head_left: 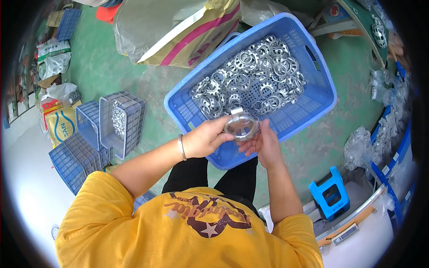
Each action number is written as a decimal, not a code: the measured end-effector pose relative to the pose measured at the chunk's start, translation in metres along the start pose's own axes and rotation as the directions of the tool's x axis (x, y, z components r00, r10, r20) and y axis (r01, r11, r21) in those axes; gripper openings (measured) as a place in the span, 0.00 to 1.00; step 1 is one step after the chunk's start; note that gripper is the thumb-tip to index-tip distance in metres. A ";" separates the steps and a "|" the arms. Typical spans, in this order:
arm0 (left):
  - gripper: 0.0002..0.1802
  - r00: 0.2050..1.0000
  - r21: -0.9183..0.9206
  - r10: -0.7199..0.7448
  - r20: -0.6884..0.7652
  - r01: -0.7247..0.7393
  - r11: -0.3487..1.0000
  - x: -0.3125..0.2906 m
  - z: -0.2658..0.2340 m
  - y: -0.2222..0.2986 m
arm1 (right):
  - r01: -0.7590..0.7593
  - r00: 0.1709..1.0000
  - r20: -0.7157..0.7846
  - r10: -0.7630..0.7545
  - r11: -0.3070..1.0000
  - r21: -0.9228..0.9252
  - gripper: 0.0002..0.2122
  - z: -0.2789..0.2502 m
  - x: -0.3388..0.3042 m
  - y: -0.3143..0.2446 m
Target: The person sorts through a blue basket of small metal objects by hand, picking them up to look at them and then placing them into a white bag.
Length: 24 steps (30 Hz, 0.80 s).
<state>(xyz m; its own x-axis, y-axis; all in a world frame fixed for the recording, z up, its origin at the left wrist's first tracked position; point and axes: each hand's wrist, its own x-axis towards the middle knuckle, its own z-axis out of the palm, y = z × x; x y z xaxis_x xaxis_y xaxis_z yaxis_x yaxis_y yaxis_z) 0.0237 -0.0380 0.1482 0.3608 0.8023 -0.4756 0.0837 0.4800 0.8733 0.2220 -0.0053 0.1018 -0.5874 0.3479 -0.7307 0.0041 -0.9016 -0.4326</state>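
Observation:
A shiny ring-shaped metal part [241, 117] with a short tab at its top is held over the near edge of a big blue plastic basket [319, 87]. My left hand [206, 139] pinches its left side between thumb and fingers. From the right, my right hand [267, 144] has its thumb along the ring's edge and its fingers curled beneath it. Some fingertips are hidden behind the part. Inside the basket lies a loose heap of similar silver ring parts [241, 82], several of them toothed or spoked.
Smaller blue-grey crates [134, 114] stand on the green floor at left, one holding small silver pieces. A large plastic-lined sack [183, 35] is behind the basket. At right are a bright blue plastic stool-like item [331, 194] and clear plastic bags [359, 147].

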 end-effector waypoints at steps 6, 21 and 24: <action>0.33 0.925 0.400 0.354 -0.141 -0.274 0.875 0.003 -0.007 -0.007 | 0.358 0.926 0.039 -0.376 0.906 0.226 0.18 0.015 -0.002 -0.001; 0.12 0.936 -0.414 0.044 -0.349 -0.196 0.889 -0.016 -0.070 -0.004 | 0.686 0.616 0.193 -0.764 0.399 -0.608 0.12 0.038 0.020 -0.009; 0.10 0.558 0.344 0.412 -0.720 -0.228 0.911 -0.002 -0.127 0.023 | 0.315 0.853 -0.145 -0.502 0.715 -0.624 0.11 -0.004 0.056 0.020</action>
<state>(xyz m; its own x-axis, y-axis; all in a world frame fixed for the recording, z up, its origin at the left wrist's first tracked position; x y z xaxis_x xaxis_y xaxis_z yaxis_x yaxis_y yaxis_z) -0.0930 0.0163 0.1557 -0.4334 0.9010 0.0177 0.3129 0.1321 0.9406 0.1923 -0.0028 0.0503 -0.3854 0.7866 -0.4824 0.3227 -0.3749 -0.8691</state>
